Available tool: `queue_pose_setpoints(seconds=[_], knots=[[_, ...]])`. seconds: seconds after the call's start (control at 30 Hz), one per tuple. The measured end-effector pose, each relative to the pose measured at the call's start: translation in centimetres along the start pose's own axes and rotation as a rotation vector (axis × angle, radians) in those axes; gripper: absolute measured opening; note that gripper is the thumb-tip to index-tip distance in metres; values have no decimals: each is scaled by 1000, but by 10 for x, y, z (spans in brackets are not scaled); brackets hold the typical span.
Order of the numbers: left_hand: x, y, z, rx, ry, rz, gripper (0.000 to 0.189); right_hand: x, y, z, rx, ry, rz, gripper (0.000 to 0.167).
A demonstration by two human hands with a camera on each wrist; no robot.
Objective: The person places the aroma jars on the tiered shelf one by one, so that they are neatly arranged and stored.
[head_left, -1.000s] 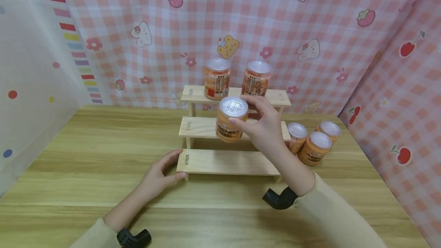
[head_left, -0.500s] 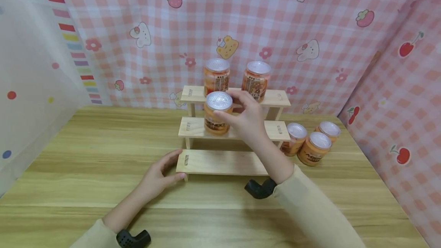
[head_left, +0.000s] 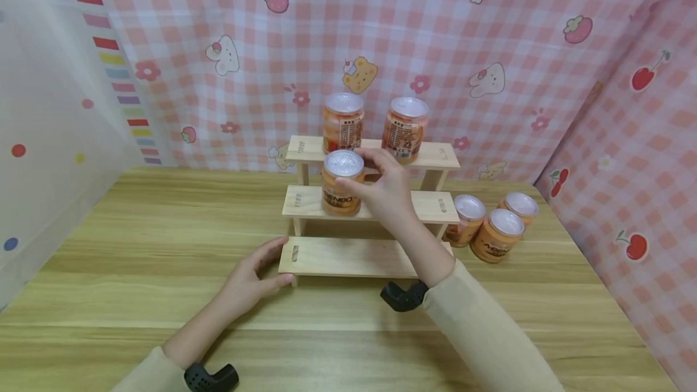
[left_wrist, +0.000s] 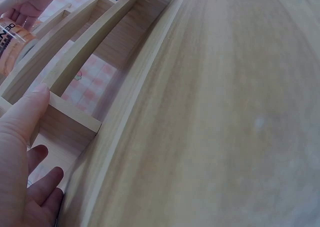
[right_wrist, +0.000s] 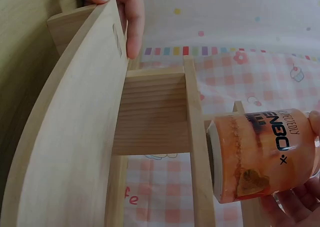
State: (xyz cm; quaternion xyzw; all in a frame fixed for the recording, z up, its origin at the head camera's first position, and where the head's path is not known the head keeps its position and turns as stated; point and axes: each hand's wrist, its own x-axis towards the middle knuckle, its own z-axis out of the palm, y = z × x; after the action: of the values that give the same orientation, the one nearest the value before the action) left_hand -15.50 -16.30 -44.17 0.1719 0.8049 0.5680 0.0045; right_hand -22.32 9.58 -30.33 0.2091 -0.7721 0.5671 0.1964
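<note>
My right hand (head_left: pixel 391 192) holds an orange can (head_left: pixel 340 194) with a silver lid, thumb in front and fingers behind. The can stands upright at the left part of the middle tier of a wooden three-step stand (head_left: pixel 354 258). Seen from the right wrist, the can's base (right_wrist: pixel 216 162) is right at the shelf board. My left hand (head_left: pixel 247 280) grips the left end of the lowest step, its thumb at the front corner, as the left wrist view also shows. Two similar cans, a left one (head_left: pixel 343 126) and a right one (head_left: pixel 404 132), stand on the top tier.
Three more orange cans (head_left: pixel 497 238) are grouped on the wooden table (head_left: pixel 163 228) just right of the stand. A pink checked cloth (head_left: pixel 245 77) hangs close behind it, with more cloth along both sides.
My right hand has carried the can left and set it down onto the middle tier from in front of the stand. My left hand has stayed at the lowest step's end.
</note>
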Motion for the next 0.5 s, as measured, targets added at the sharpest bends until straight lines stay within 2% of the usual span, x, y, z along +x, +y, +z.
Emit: queue_pose_setpoints(seconds=[0.5], knots=[[0, -1, 1, -7, 2, 12, 71, -1, 7, 2, -19, 11, 12, 52]])
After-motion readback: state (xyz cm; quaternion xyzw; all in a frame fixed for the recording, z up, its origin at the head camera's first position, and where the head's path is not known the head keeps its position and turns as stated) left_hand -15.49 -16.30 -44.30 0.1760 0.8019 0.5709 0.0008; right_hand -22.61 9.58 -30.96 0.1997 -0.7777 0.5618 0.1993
